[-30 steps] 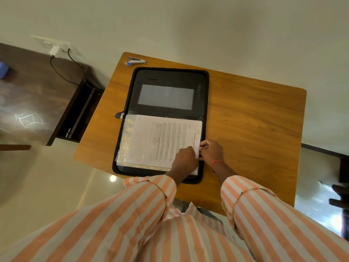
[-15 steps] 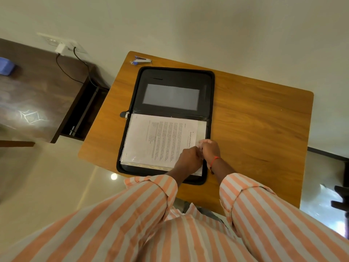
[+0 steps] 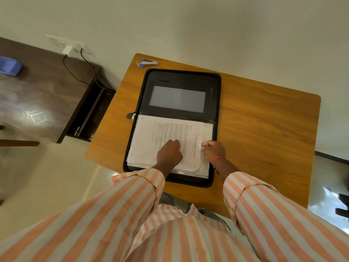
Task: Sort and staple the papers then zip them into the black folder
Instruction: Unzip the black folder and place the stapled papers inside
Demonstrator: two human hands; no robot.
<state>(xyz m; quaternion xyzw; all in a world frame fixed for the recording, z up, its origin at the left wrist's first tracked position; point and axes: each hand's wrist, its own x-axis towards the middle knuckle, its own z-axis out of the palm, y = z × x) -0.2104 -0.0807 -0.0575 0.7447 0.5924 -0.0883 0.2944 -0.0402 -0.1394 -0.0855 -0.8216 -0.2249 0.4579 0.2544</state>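
Black folder [image 3: 181,80] holds one paper stack [image 3: 151,140]; two hands [image 3: 170,155] on it.

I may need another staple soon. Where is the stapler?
The stapler lies at the table's far left corner, just beyond the open black folder.
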